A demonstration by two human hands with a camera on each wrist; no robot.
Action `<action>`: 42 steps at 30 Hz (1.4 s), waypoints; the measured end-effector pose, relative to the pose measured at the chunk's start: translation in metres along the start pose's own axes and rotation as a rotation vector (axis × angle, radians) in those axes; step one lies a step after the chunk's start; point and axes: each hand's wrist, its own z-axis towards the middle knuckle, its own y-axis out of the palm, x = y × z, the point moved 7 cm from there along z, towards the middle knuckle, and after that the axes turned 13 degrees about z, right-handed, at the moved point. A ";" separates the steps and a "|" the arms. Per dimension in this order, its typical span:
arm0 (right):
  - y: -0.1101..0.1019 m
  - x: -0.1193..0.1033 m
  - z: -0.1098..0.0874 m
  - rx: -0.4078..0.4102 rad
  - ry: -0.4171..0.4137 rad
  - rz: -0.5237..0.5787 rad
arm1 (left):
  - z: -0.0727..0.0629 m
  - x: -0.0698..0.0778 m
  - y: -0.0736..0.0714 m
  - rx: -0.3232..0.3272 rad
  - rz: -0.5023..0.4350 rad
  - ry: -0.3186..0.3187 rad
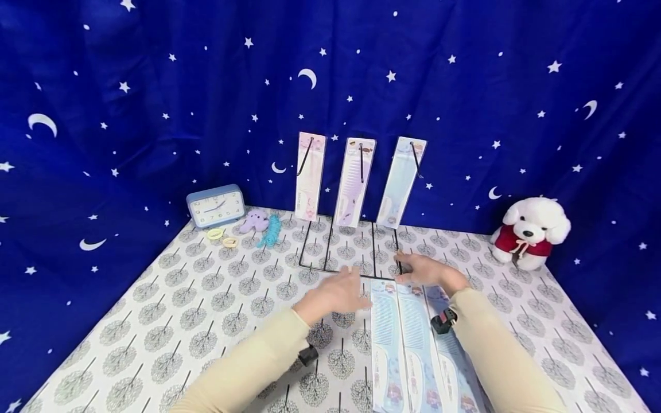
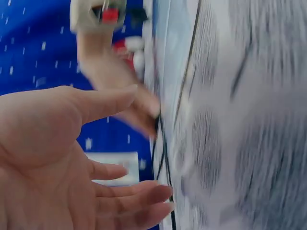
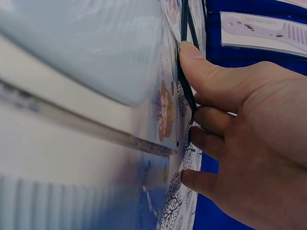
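Observation:
A black wire display rack point(image 1: 374, 246) stands at the back of the table, its base lying flat on the cloth. Three packaged combs hang from its hooks: a pink one point(image 1: 311, 178), a purple one point(image 1: 354, 183) and a light blue one point(image 1: 401, 183). My right hand point(image 1: 424, 269) pinches the base wire point(image 3: 188, 91) near the front right corner, thumb on one side and curled fingers on the other. Just short of the front bar, my left hand point(image 1: 338, 295) hovers with relaxed fingers, holding nothing. Packaged blue combs point(image 1: 387, 344) lie side by side below my right hand.
At the back left are a blue alarm clock point(image 1: 217, 206), a purple octopus-like toy point(image 1: 255, 221), a teal coiled hair tie point(image 1: 271, 231) and two yellowish rings point(image 1: 214, 233). A white plush dog point(image 1: 532, 232) sits back right, before the starry blue curtain point(image 1: 465, 86).

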 end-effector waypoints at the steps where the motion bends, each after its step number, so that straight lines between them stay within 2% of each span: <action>1: 0.000 0.000 0.000 0.001 0.006 0.008 | 0.003 -0.010 -0.003 0.021 -0.020 -0.001; 4: 0.000 0.000 -0.002 -0.002 0.002 0.014 | 0.013 -0.039 -0.010 0.069 -0.045 -0.001; 7: 0.000 0.000 -0.002 0.002 0.008 0.014 | 0.025 -0.068 -0.011 0.087 -0.002 0.023; 11: 0.000 0.000 -0.001 0.006 0.008 0.020 | 0.035 -0.102 -0.008 0.036 0.109 0.037; 13: 0.001 0.001 0.000 0.005 0.014 0.029 | 0.037 -0.116 -0.005 -0.003 0.126 0.045; 16: 0.001 0.000 0.000 0.003 0.010 0.040 | 0.040 -0.129 -0.006 -0.028 0.108 0.060; 23: 0.000 0.000 0.000 0.006 -0.016 0.055 | 0.050 -0.149 -0.007 -0.066 0.096 0.084; 28: 0.000 0.000 0.001 0.006 -0.012 0.025 | 0.054 -0.155 -0.004 -0.080 0.065 0.121; 42: -0.002 -0.001 -0.004 0.037 -0.010 0.024 | 0.056 -0.154 -0.001 -0.023 0.025 0.139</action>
